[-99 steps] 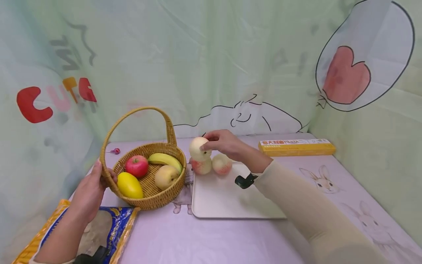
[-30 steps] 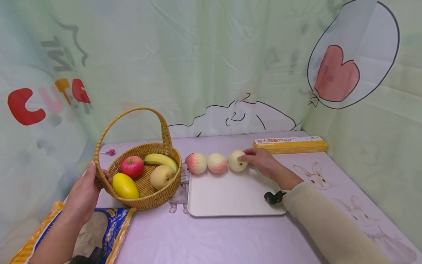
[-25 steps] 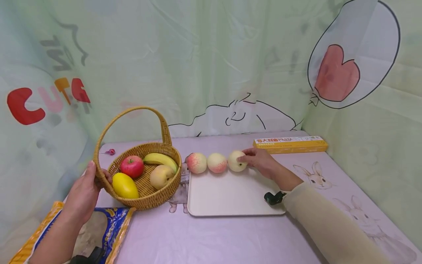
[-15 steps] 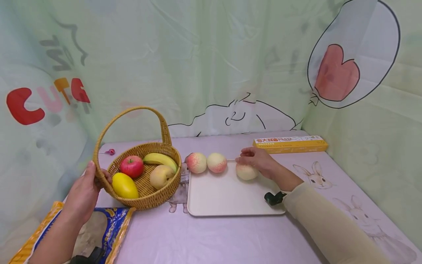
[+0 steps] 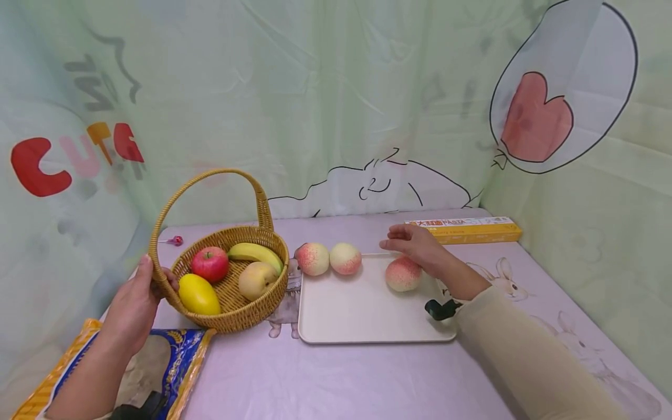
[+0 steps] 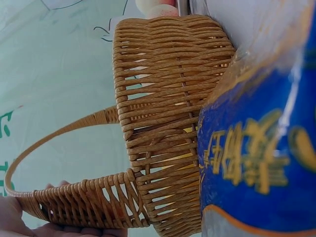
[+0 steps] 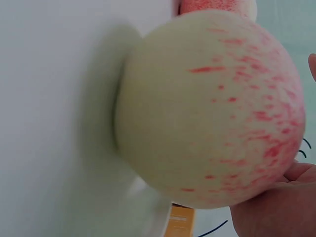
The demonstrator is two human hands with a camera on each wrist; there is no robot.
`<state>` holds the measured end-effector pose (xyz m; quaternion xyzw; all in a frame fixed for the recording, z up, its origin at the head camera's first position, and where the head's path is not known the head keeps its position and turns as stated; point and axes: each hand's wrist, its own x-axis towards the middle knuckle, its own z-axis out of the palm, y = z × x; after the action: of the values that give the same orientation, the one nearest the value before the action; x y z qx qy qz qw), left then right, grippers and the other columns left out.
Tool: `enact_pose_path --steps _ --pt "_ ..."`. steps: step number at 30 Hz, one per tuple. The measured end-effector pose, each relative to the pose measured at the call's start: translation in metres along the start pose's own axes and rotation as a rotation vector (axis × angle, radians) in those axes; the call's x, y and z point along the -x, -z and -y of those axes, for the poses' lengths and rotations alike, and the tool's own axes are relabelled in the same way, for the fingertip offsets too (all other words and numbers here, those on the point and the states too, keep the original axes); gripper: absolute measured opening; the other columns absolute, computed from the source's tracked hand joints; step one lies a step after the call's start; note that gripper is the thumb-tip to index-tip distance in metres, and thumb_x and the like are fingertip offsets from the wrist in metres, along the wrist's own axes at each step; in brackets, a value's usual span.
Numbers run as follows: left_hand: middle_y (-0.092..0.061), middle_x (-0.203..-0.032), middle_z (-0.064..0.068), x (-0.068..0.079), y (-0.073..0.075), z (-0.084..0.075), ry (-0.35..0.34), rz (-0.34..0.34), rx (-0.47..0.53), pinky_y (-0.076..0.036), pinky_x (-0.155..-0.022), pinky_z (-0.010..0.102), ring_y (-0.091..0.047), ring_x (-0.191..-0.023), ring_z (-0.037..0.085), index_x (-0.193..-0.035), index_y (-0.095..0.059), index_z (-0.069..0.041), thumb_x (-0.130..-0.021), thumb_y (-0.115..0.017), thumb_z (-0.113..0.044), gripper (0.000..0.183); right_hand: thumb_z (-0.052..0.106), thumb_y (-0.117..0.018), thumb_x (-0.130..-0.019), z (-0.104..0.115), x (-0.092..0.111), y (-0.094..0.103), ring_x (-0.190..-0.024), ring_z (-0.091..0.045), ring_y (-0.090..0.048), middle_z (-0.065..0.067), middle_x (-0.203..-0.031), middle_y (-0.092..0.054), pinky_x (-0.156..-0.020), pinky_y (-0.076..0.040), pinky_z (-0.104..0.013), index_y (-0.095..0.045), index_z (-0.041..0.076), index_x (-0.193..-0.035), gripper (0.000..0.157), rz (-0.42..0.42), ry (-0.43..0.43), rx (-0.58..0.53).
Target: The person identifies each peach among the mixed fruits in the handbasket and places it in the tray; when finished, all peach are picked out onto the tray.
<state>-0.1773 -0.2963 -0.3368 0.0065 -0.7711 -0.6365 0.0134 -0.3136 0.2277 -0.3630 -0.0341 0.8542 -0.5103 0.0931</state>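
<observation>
My left hand (image 5: 133, 309) grips the handle base of a wicker basket (image 5: 249, 321); in the left wrist view its fingers (image 6: 64, 230) curl behind the woven handle. Inside lie a red apple (image 5: 210, 265), a banana (image 5: 254, 254), a yellow mango (image 5: 200, 295) and a pale yellow-brown round fruit (image 5: 256, 282). My right hand (image 5: 422, 251), fingers loosely extended, is just behind a pink-speckled peach (image 5: 403, 276) on the white tray (image 5: 362, 321). That peach (image 7: 207, 108) fills the right wrist view. Two more peaches, one redder (image 5: 314, 259) and one paler (image 5: 346, 259), sit at the tray's back left.
A yellow pasta box (image 5: 478, 232) lies at the back right, partly behind my right hand. A blue and orange bag (image 5: 181, 364) lies under my left forearm. A wrapped lollipop (image 5: 177, 240) is left of the basket. Printed curtains (image 5: 336, 116) enclose the table's back and sides.
My right hand carried a peach to the right of the other two and let it go. The peach rolled forward and right on the tray, its red side showing. The left hand stayed on the handle.
</observation>
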Motion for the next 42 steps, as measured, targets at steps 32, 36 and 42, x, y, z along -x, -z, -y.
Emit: enact_pose_path --steps 32,36,42 --pt "-0.056 -0.104 -0.007 0.000 0.000 -0.001 -0.016 -0.001 0.034 -0.040 -0.093 0.013 -0.050 -0.108 0.013 -0.119 -0.047 -0.010 -0.104 -0.025 -0.067 0.062 0.041 -0.079 -0.091 0.075 -0.001 -0.023 -0.130 -0.032 -0.056 -0.015 -0.140 -0.060 -0.116 -0.040 -0.051 -0.052 0.005 -0.144 0.069 0.098 0.088 0.087" --pt "-0.056 -0.106 -0.006 0.000 0.000 -0.002 0.011 0.006 0.011 -0.040 -0.093 0.012 -0.050 -0.111 0.015 -0.122 -0.046 -0.010 -0.102 -0.025 -0.071 0.067 0.042 -0.079 -0.090 0.083 -0.002 -0.027 -0.127 -0.031 -0.059 -0.015 -0.138 -0.061 -0.112 -0.045 -0.048 -0.054 0.004 -0.143 0.070 0.101 0.107 0.150" --pt "-0.055 -0.103 -0.007 0.000 0.000 -0.002 -0.017 -0.001 0.021 -0.039 -0.093 0.013 -0.051 -0.107 0.013 -0.121 -0.046 -0.009 -0.104 -0.025 -0.067 0.064 0.045 -0.081 -0.087 0.100 -0.005 -0.033 -0.121 -0.029 -0.059 -0.013 -0.133 -0.063 -0.107 -0.048 -0.046 -0.058 0.003 -0.138 0.069 0.115 0.140 0.241"
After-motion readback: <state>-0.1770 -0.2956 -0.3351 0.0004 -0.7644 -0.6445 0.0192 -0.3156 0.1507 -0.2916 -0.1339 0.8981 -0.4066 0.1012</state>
